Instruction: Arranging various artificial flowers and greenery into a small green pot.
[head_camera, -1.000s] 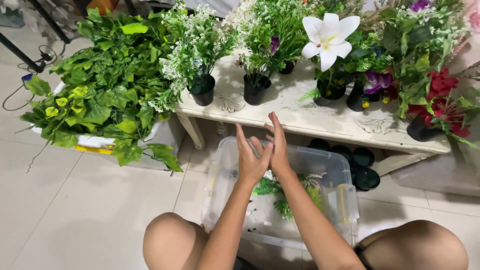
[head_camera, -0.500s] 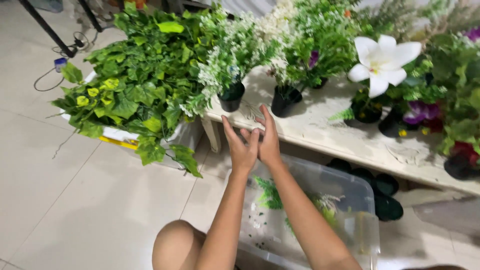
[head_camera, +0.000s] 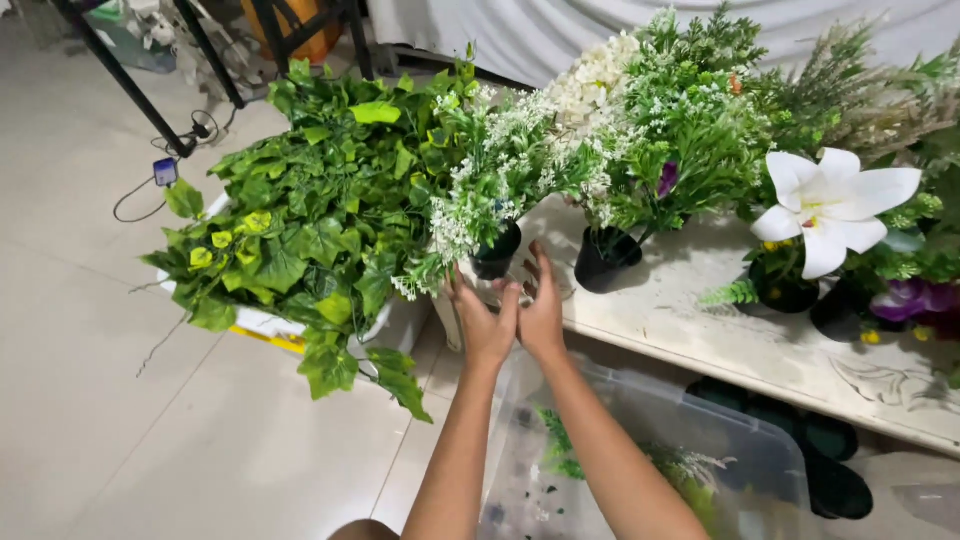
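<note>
My left hand (head_camera: 483, 320) and my right hand (head_camera: 541, 305) are raised side by side, fingers spread and pointing up, almost touching each other. Neither holds anything. They hover just in front of a small black pot (head_camera: 497, 252) of white-flowered sprigs (head_camera: 490, 185) at the left end of a white bench (head_camera: 700, 325). A second black pot (head_camera: 604, 260) with green and white foliage stands just right of my right hand.
A big mass of green ivy leaves (head_camera: 310, 220) fills a white box (head_camera: 262, 322) on the floor at left. A white lily (head_camera: 830, 205) and purple blooms (head_camera: 905, 298) stand further right. A clear plastic bin (head_camera: 700, 415) lies under my arms; black pots (head_camera: 835, 470) sit beneath the bench.
Both hands have risen from over the clear bin and moved forward and left to the black pot at the bench's left end. The view has swung left and closer.
</note>
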